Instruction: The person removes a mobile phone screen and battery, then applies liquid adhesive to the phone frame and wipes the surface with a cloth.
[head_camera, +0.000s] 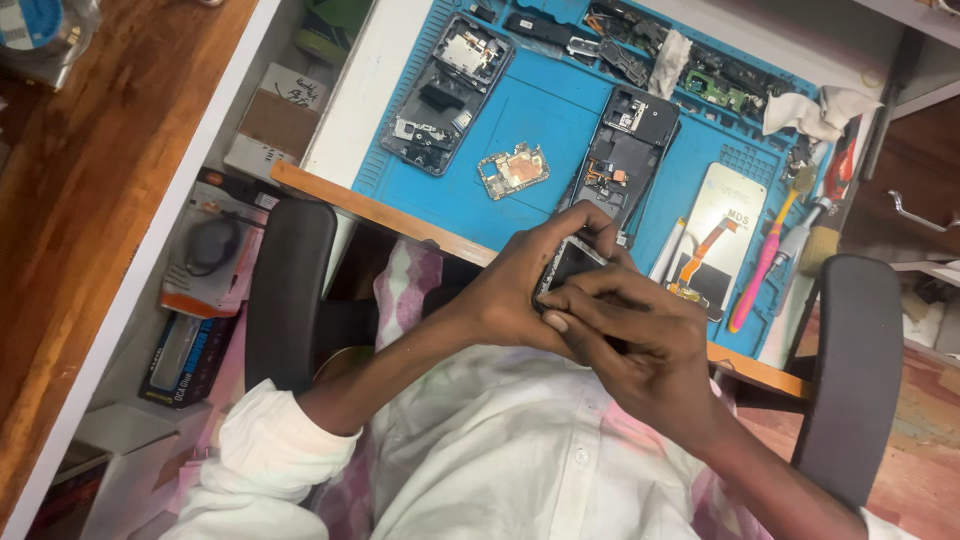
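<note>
Above our lap, just short of the tabletop's wooden edge (400, 215), we hold a small dark phone part (570, 265) between both hands. Our left hand (520, 285) cups it from the left side, fingers (575, 222) curled over its top and clenched on it. Our right hand (640, 335) comes in from below right, thumb and forefinger pinched against the part's lower edge; what, if anything, they grip besides the part we cannot tell. Both forearms cross over our white shirt (520, 470).

Beyond the hands lies a blue work mat (520, 110). On it we count two opened phone bodies, one (445, 92) at the upper left and one (625, 150) just past our fingers, with one loose circuit board (513, 170) between them. To the right lie a white phone back panel (720, 225) with an orange flex cable, and a pink-handled brush (760, 265). Two black chair armrests (290, 290) flank us.
</note>
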